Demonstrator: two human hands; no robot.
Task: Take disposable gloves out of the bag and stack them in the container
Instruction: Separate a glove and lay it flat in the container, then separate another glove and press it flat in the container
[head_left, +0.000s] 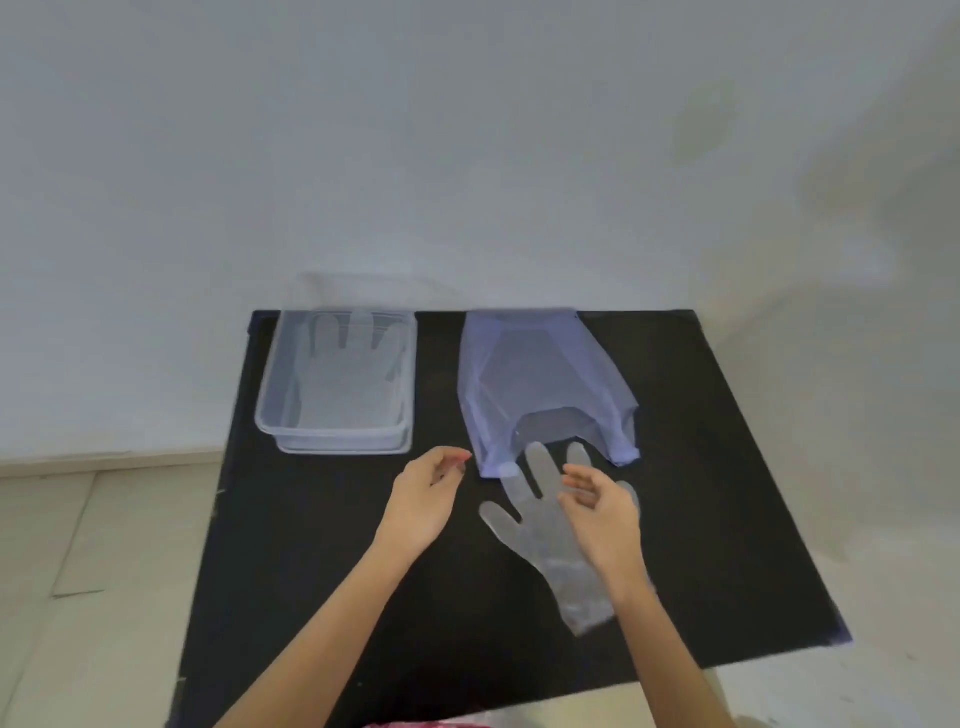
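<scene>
A clear disposable glove (535, 525) lies flat on the black table, fingers pointing away, just in front of the bag's mouth. The pale blue plastic bag (540, 379) lies at the back right, its opening facing me. At the back left stands a clear plastic container (270, 410) with at least one glove (348, 379) spread flat inside. My right hand (602, 514) hovers over the right side of the loose glove, fingers apart, holding nothing. My left hand (431, 493) floats left of the bag's mouth, fingers loosely curled and empty.
The black table (311, 571) ends at a front edge near me and drops to a tiled floor on the left. A pale wall stands right behind the table.
</scene>
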